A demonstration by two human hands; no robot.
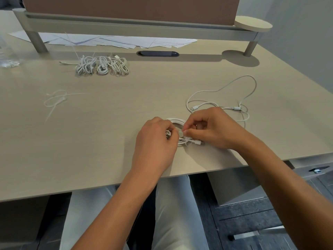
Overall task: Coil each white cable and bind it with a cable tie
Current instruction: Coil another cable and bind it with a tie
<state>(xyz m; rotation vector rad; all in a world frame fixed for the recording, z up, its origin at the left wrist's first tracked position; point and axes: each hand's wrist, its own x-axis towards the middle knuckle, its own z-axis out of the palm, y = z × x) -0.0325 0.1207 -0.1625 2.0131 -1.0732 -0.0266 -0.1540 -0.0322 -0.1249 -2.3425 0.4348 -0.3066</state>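
A coiled white cable [177, 122] lies on the desk near the front edge, between my two hands. My left hand [156, 136] grips the coil's left side with curled fingers. My right hand [212, 128] pinches something small and white, a cable tie [184, 131] by the look of it, at the coil's middle. The coil's plug ends [196, 142] stick out under my right hand. A loose white cable [223, 94] sprawls uncoiled just behind my right hand. Several bundled white cables [102, 65] lie in a row at the back.
Loose cable ties [55, 101] lie on the left of the desk [108, 114]. Papers [115, 41] are spread under a raised shelf [126, 24] at the back. A dark cable port [157, 53] is set into the desk. A clear plastic bag [8, 58] sits far left.
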